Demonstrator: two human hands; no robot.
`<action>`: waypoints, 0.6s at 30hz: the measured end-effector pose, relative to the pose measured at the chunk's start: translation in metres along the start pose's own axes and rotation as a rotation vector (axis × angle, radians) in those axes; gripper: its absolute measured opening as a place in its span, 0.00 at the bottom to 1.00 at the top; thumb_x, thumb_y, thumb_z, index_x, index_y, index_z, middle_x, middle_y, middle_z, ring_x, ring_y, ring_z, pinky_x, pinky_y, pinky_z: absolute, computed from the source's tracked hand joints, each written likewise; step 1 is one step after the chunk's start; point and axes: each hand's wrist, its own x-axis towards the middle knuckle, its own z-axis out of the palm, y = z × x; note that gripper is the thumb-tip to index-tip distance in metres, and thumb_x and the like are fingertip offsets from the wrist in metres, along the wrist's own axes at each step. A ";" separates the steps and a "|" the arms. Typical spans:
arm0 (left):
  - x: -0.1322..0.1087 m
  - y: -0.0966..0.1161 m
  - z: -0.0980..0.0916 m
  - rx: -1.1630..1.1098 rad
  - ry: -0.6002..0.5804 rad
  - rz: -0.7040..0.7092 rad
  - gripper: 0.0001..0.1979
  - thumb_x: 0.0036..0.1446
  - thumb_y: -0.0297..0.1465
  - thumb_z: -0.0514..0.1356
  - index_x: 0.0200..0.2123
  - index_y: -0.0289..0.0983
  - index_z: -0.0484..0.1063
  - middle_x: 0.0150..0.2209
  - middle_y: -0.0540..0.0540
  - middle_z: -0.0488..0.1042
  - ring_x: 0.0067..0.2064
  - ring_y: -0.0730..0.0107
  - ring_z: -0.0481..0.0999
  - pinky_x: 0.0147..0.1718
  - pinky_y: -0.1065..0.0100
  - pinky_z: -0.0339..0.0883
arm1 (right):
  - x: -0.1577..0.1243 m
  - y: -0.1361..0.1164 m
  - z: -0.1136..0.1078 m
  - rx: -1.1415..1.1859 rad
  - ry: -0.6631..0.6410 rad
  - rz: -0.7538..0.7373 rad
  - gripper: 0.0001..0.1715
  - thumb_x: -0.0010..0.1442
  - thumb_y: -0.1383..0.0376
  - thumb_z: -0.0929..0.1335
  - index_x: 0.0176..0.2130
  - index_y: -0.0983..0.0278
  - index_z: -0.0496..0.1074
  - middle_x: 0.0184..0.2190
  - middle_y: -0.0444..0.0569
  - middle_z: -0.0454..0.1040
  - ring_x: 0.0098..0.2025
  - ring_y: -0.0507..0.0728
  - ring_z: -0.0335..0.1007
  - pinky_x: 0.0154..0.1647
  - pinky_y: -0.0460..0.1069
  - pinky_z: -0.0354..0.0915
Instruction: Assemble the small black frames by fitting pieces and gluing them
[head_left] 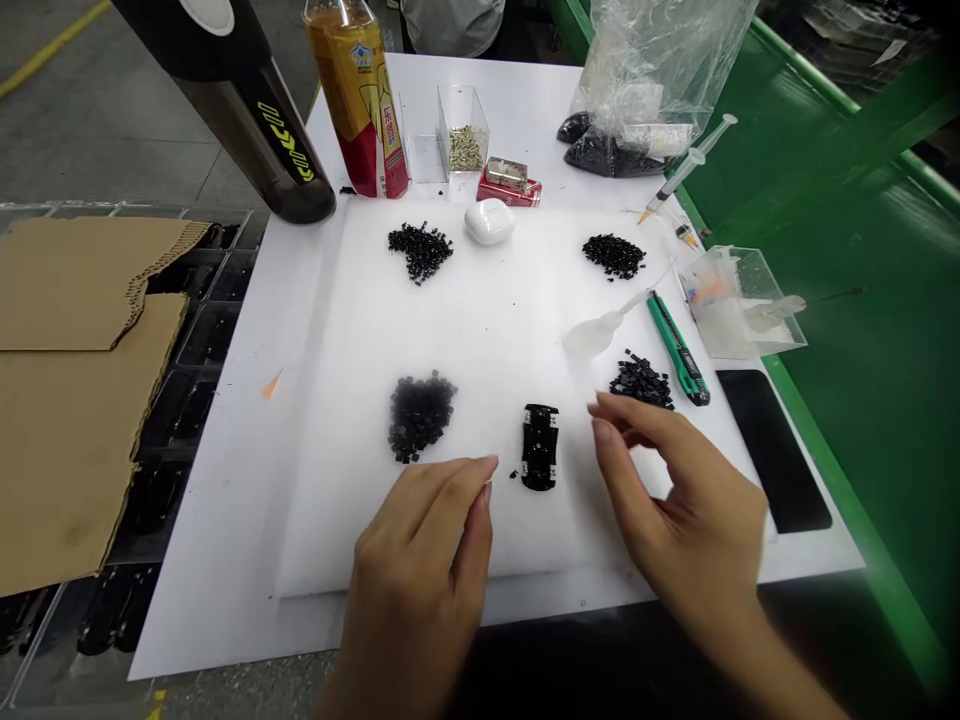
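Observation:
A small black car-shaped plastic part [540,447] lies upright on the white foam pad [480,340] between my hands. Just left of it, my left hand [424,560] has thumb and forefinger pinched; anything between the tips is too small to make out. On the other side hovers my right hand [675,490], its thumb and forefinger also closed toward each other, with their contents unclear. Beyond my left hand is a heap of black square bits [420,415]. Another heap of black pieces [641,380] sits partly behind my right hand. A tiny black bit [514,474] rests beside the part.
Farther back are two more black heaps [420,250] [613,256], a white rounded case [490,221], a drink bottle [367,110] and a dark tumbler [262,130]. Rightward lie a green utility knife [679,350], a squeeze bottle [592,335], syringes [679,172] and a phone [776,450].

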 end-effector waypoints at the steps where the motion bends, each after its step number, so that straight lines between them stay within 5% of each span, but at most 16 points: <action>1: 0.002 -0.002 0.000 -0.010 -0.019 0.026 0.13 0.68 0.20 0.58 0.53 0.34 0.74 0.46 0.46 0.79 0.51 0.71 0.76 0.54 0.69 0.72 | -0.007 -0.001 -0.002 0.016 -0.001 0.049 0.16 0.66 0.70 0.70 0.52 0.58 0.75 0.44 0.47 0.80 0.41 0.55 0.77 0.48 0.51 0.75; 6: 0.009 -0.010 0.010 -0.044 -0.104 0.098 0.17 0.66 0.19 0.59 0.56 0.35 0.72 0.46 0.47 0.79 0.49 0.66 0.74 0.50 0.62 0.73 | -0.035 -0.002 0.000 0.116 -0.124 0.069 0.13 0.66 0.70 0.69 0.49 0.59 0.75 0.42 0.48 0.78 0.41 0.55 0.76 0.40 0.50 0.75; 12: 0.005 -0.015 0.018 -0.006 -0.067 0.150 0.20 0.63 0.17 0.62 0.57 0.37 0.72 0.42 0.49 0.80 0.44 0.64 0.72 0.44 0.60 0.72 | -0.043 -0.004 0.015 0.061 0.003 0.027 0.20 0.63 0.76 0.69 0.53 0.59 0.72 0.40 0.47 0.77 0.39 0.55 0.75 0.39 0.51 0.73; 18: 0.003 -0.016 0.022 0.041 -0.025 0.167 0.19 0.63 0.16 0.63 0.55 0.36 0.73 0.38 0.49 0.80 0.42 0.63 0.73 0.42 0.59 0.72 | -0.043 -0.002 0.017 0.099 -0.041 -0.058 0.25 0.61 0.78 0.70 0.54 0.60 0.72 0.40 0.48 0.78 0.41 0.56 0.74 0.40 0.52 0.73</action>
